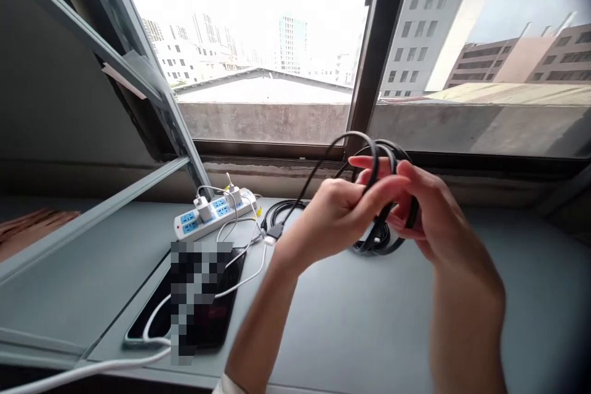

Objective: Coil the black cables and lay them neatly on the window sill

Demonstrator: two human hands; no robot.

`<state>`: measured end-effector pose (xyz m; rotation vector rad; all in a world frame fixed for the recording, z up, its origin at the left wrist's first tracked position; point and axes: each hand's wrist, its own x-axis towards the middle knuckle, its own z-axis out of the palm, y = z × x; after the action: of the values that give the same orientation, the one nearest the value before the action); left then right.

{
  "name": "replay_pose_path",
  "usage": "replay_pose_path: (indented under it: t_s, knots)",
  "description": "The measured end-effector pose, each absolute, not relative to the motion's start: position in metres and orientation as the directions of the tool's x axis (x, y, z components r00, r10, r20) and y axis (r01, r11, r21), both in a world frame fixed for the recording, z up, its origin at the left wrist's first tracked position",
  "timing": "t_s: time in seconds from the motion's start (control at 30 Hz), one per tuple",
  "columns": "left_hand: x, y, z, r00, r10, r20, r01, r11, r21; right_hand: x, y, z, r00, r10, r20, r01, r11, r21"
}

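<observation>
My left hand (335,215) and my right hand (418,209) are raised above a grey sill (369,320), both closed on a coiled black cable (383,154). Its loops arch over my right fingers and hang down between the two hands. A loose length runs from my left hand down to a black plug (276,231) lying on the sill. More black cable loops (281,208) rest behind the plug.
A white power strip (215,214) with blue sockets and two white chargers lies at the left. White cables (240,283) run from it past a dark phone-like device (194,301). A slanted metal window frame (175,129) stands left; window glass and a ledge are behind.
</observation>
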<state>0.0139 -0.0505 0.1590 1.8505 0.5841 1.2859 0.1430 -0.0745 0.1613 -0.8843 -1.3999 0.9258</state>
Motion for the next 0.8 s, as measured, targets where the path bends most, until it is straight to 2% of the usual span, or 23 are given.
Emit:
replay_pose_path:
  t_s: [0.1,0.23,0.37,0.5,0.6,0.73,0.8]
  knots:
    - [0.016,-0.050,0.158,0.603,0.623,0.497,0.151,-0.702,0.696,0.145,-0.071,0.160,0.045,0.903,0.428,0.087,0.424,-0.902]
    - [0.012,-0.050,0.162,0.644,0.585,0.492,0.295,-0.784,0.547,0.149,-0.066,0.158,0.144,0.869,0.474,0.208,0.442,-0.873]
    - [0.001,-0.047,0.168,0.520,0.601,0.608,0.271,-0.790,0.550,0.160,-0.063,0.156,0.180,0.779,0.601,0.267,0.549,-0.792]
    - [-0.015,-0.037,0.169,0.411,0.510,0.755,0.304,-0.858,0.414,0.168,-0.068,0.158,0.214,0.782,0.585,0.287,0.522,-0.803]
    - [-0.019,-0.026,0.163,0.406,0.483,0.775,0.370,-0.863,0.344,0.167,-0.075,0.162,0.174,0.788,0.591,0.347,0.512,-0.786]
    - [-0.017,-0.007,0.152,0.401,0.500,0.767,0.371,-0.855,0.363,0.164,-0.085,0.165,0.007,0.780,0.626,0.374,0.579,-0.725]
    - [-0.016,0.001,0.149,0.409,0.513,0.755,0.358,-0.851,0.385,0.164,-0.087,0.165,-0.119,0.797,0.592,0.388,0.586,-0.711]
